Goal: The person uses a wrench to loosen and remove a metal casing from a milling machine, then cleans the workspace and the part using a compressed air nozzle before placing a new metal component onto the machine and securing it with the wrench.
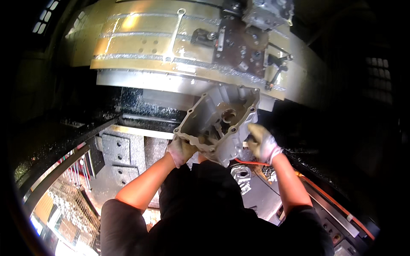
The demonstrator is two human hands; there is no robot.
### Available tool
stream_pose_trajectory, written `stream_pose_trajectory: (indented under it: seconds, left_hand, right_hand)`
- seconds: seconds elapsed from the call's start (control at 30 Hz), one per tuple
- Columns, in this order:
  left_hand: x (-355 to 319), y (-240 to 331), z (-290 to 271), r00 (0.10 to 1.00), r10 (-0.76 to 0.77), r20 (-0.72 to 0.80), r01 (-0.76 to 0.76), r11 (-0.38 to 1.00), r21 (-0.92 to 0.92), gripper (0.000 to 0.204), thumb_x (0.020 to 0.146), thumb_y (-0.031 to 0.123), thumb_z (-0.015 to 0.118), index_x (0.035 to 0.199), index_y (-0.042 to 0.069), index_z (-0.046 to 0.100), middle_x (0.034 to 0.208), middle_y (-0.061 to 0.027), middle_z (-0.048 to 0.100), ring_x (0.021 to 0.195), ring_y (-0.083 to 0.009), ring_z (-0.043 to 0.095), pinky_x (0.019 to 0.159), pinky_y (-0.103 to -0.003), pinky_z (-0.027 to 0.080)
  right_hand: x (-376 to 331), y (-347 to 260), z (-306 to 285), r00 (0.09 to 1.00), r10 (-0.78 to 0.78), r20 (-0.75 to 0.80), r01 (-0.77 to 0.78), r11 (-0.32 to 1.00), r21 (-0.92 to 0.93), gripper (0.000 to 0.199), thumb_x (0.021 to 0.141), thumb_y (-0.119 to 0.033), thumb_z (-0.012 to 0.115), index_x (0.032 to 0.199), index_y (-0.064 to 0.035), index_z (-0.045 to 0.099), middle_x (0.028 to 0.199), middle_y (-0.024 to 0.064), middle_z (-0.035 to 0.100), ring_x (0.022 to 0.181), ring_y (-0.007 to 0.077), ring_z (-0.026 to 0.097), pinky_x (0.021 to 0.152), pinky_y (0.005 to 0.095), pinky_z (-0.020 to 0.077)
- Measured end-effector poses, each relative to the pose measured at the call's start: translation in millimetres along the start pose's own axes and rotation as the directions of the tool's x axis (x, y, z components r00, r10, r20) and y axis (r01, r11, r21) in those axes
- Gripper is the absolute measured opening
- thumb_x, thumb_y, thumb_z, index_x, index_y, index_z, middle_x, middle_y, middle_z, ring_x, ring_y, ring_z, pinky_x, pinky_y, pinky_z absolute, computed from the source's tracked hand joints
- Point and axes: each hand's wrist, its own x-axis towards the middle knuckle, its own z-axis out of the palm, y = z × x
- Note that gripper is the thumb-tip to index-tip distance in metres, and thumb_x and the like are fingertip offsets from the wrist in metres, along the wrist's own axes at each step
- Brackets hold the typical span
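A grey cast-metal housing [243,100], open at the top with bolt holes round its rim, is held up over the machine's front edge. My left hand [181,151], in a pale glove, grips its lower left corner; part of the fingers is hidden behind the wall. Beside the right wall is my right hand [262,143], gloved too, its fingers curled. What they hold, if anything, is hidden. An orange hose [253,162] passes just below that wrist and goes behind the housing.
Beyond the housing stretches a wet slotted machine table [145,45], strewn with metal chips. On it lie a long wrench [175,34] and a dark fixture plate [241,47] with clamps. Another casting [268,13] stands at the back. Grey blocks [116,148] sit at lower left.
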Motion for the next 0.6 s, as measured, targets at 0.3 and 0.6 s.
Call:
stream_pose_trajectory:
  seconds: [0.3, 0.6]
  left_hand:
    - [29, 49, 39, 0.880, 0.125, 0.458, 0.202, 0.775, -0.599, 0.036, 0.097, 0.012, 0.067, 0.133, 0.010, 0.065, 0.123, -0.0115, 0.070, 0.111, -0.0237, 0.069, 0.097, -0.035, 0.055]
    - [48, 27, 60, 0.623, 0.165, 0.765, 0.741, 0.187, -0.645, 0.095, 0.099, 0.080, 0.034, 0.149, 0.000, 0.049, 0.134, -0.0264, 0.065, 0.114, -0.0394, 0.071, 0.075, -0.046, 0.067]
  right_hand:
    - [-102, -66, -13, 0.905, 0.270, -0.329, 0.052, 0.697, 0.715, 0.109, 0.073, -0.005, 0.089, 0.163, -0.0050, 0.029, 0.134, 0.0120, 0.058, 0.114, 0.0215, 0.062, 0.102, 0.0355, 0.0489]
    - [-28, -58, -48, 0.690, 0.654, -0.310, -0.022, 0.448, 0.894, 0.037, 0.093, -0.019, 0.074, 0.123, 0.0029, 0.068, 0.096, 0.0023, 0.071, 0.087, 0.0081, 0.062, 0.078, 0.0255, 0.0516]
